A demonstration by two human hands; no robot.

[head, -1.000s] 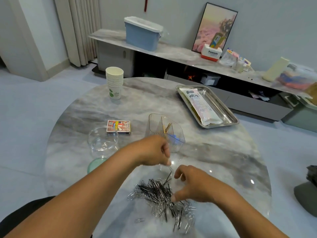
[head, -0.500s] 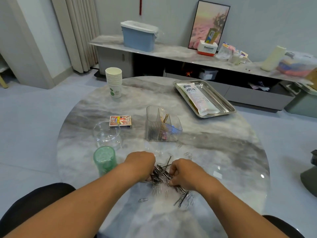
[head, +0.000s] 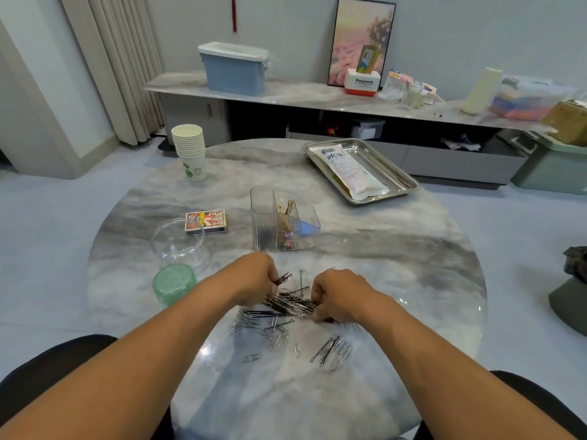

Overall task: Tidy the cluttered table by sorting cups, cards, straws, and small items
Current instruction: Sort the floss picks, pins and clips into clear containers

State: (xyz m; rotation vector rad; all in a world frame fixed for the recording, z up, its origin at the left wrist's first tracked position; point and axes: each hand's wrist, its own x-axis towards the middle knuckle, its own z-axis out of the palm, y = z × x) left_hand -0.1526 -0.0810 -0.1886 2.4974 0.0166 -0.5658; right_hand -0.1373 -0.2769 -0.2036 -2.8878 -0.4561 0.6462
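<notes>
My left hand (head: 254,279) is curled round a small bunch of dark hairpins, their ends poking out past my thumb, and my right hand (head: 336,295) is curled down onto the far side of the pile of pins and paper clips (head: 286,312); its fingertips are hidden under the knuckles, so I cannot tell whether they pinch anything or only rake the heap inward. I hold both hands close on either side, I think, because these thin things scatter on a slick top and are easier gathered in a bunch than one by one. Loose clips lie nearer to me, with a second small cluster (head: 333,349) apart to the right. The clear divided holder (head: 282,223) stands just beyond my hands, some small items already in it, so it seems the likely place for what I gather. To my left sit a green lid or cup (head: 173,284), a clear glass bowl (head: 179,246) and a box of cards (head: 205,221), with a stack of paper cups (head: 190,150) farther off. A metal tray (head: 397,173) holding a packet (head: 347,169) lies at the far right. The table (head: 397,265) is round, grey marble, glossy. Beyond it runs a low shelf (head: 301,96) with a blue bin (head: 233,71), a framed picture (head: 360,39), pale curtains (head: 117,65) and a grey floor.
</notes>
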